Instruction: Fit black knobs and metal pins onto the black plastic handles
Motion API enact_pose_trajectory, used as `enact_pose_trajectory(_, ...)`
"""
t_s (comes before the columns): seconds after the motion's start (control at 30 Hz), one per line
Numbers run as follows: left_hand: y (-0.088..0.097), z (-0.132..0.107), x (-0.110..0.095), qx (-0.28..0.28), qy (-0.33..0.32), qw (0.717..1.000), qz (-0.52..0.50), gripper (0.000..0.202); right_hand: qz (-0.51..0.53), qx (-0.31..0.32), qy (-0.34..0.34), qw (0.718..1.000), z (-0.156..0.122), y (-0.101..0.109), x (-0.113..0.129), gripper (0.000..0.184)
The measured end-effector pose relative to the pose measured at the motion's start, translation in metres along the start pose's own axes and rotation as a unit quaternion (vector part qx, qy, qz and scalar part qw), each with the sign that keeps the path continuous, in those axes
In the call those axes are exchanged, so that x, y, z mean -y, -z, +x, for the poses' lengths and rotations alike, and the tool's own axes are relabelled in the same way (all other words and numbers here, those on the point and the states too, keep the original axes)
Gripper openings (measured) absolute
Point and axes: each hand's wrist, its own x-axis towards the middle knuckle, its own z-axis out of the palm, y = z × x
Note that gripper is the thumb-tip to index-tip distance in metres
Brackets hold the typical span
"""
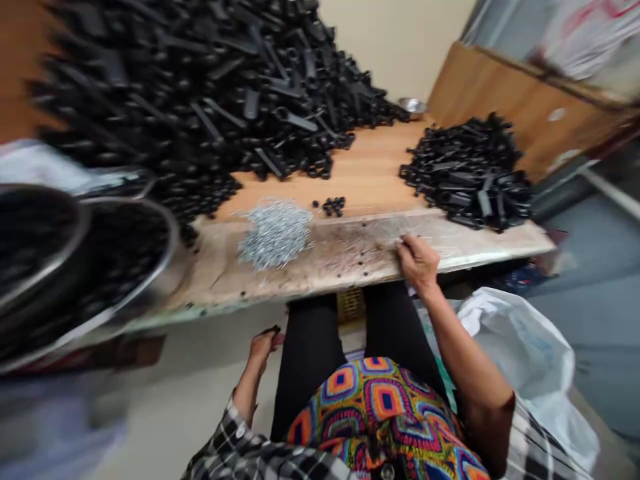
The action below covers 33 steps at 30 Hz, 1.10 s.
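My right hand [417, 261] rests on the worn front edge of the wooden table [350, 257], fingers curled against the surface; I cannot make out anything in them. My left hand [263, 347] hangs below the table beside my left leg, fingers closed round a small black part [273, 330]. A heap of silver metal pins [275, 232] lies on the table left of my right hand. A few loose small black pieces [334, 205] sit just behind it.
A huge pile of black plastic parts [200, 87] fills the table's back left. A smaller black pile [470, 170] lies at the right. Metal bowls [90, 267] of black parts stand at the left. A white plastic bag [525, 353] sits on the floor at my right.
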Motion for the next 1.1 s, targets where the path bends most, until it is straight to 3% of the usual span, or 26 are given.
enact_pose_trajectory(0.07, 0.013, -0.007, 0.015, -0.021, 0.061, 0.997, -0.05, 0.037, -0.005, -0.013, 0.009, 1.0, -0.002, 0.001, -0.004, 0.025)
enact_pose_trajectory(0.13, 0.034, -0.022, 0.018, -0.042, 0.091, 0.989, -0.106, 0.048, -0.004, -0.024, 0.014, 1.0, -0.001, -0.002, -0.008, 0.027)
enact_pose_trajectory(0.23, 0.05, -0.051, -0.004, -0.022, 0.062, 0.955, -0.291, 0.059, 0.002, -0.035, 0.009, 0.999, 0.0, -0.006, -0.011, 0.027)
enact_pose_trajectory(0.33, 0.038, -0.068, -0.039, 0.052, 0.003, 0.887, -0.459, 0.065, 0.014, -0.039, 0.013, 0.999, 0.001, -0.003, -0.009, 0.026)
enact_pose_trajectory(0.4, 0.023, -0.071, -0.061, 0.089, -0.018, 0.871, -0.483, 0.071, 0.025, -0.036, 0.022, 0.999, 0.0, 0.001, -0.007, 0.026)
enact_pose_trajectory(0.53, -0.001, -0.069, -0.091, 0.129, -0.032, 0.876, -0.463, 0.08, 0.052, -0.031, 0.042, 0.997, 0.0, 0.007, -0.007, 0.026)
enact_pose_trajectory(0.67, -0.013, -0.063, -0.107, 0.16, -0.034, 0.884, -0.439, 0.083, 0.073, -0.04, 0.047, 0.995, -0.001, 0.006, -0.008, 0.025)
enact_pose_trajectory(0.8, -0.019, -0.042, -0.12, 0.213, -0.035, 0.878, -0.427, 0.075, 0.098, -0.026, 0.032, 0.994, -0.004, 0.006, -0.009, 0.024)
enact_pose_trajectory(0.9, -0.026, -0.008, -0.127, 0.24, -0.05, 0.899, -0.362, 0.049, 0.126, 0.067, -0.01, 0.99, 0.004, 0.011, -0.011, 0.023)
enact_pose_trajectory(1.0, -0.038, 0.035, -0.127, 0.16, -0.093, 0.942, -0.28, 0.027, 0.186, 0.214, -0.079, 0.956, 0.03, 0.018, -0.01, 0.024)
enact_pose_trajectory(1.1, -0.049, 0.072, -0.114, 0.038, -0.131, 0.961, -0.241, 0.025, 0.21, 0.272, -0.111, 0.932, 0.071, 0.023, 0.002, 0.026)
